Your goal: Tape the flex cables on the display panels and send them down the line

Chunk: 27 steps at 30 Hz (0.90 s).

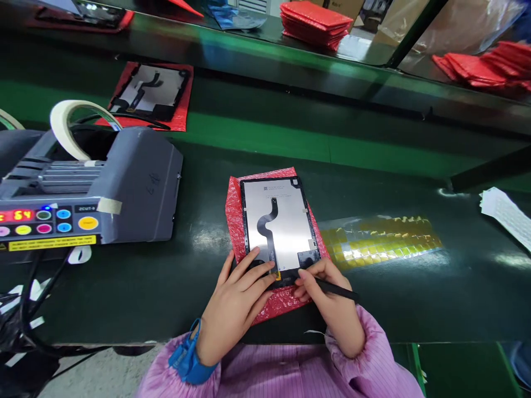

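Silver covered most of the back of the panel [292,232], which lay face-down or face-up, we could not tell which, on a red bubble pouch [235,221] near the front edge of the dark green worktop [166,298]. We saw the left hand [232,304] laid over the panel's lower left corner, its fingers spread and clasping nothing, the middle ones reaching across the foot of a dark ribbon cable [262,225] beside a small yellow patch [277,275]. The right hand [334,304] sat at the lower right corner, thumb and forefinger pinching a slim black tool [338,289] whose shaft stuck out to the right; the working end was hidden from us. So the panel lay just beyond both sets of fingertips, its lower edge between the hands and most of its surface stretching away from them. We noticed a blue wrist strap [191,356] on the left wrist. Just right of the pouch lay a sheet of shiny yellow pieces [385,240], and farther right some white strips [504,213]. To the left stood a grey tape dispenser [141,188] with a pale roll of tape [58,132] upright on it. Behind that we saw a second panel [170,88] on another red pouch [185,105], and on the raised shelf [232,47] a stack of red pouches [315,22].
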### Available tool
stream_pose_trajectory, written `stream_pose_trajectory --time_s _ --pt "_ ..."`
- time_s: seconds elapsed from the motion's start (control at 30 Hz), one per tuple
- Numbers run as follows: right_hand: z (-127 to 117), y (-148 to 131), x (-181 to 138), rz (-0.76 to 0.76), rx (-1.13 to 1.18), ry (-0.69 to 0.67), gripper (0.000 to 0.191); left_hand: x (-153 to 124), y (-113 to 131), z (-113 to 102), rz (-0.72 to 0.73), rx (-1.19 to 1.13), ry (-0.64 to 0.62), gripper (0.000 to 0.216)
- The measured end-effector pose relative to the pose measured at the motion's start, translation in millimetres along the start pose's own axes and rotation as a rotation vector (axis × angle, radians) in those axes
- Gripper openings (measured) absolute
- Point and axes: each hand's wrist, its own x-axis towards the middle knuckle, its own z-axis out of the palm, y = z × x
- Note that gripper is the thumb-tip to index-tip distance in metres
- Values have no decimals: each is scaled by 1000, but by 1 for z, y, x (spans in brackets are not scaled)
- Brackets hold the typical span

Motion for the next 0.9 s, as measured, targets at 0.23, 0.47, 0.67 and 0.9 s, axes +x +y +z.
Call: stream_pose_trajectory --time_s 0.23,0.47,0.67,0.9 --pt "-18 0 1 -782 -650 -271 20 -10 2 -6 -117 -253 132 38" --pt "-19 7 0 -980 -762 -310 12 -54 -33 -51 -696 -1079 743 35" --pt "-28 30 13 -982 -622 -255 11 -63 -56 -91 -740 -1125 1086 48" --pt "-23 26 9 -861 -529 -192 14 -48 -63 -103 -715 -1062 1179 48"
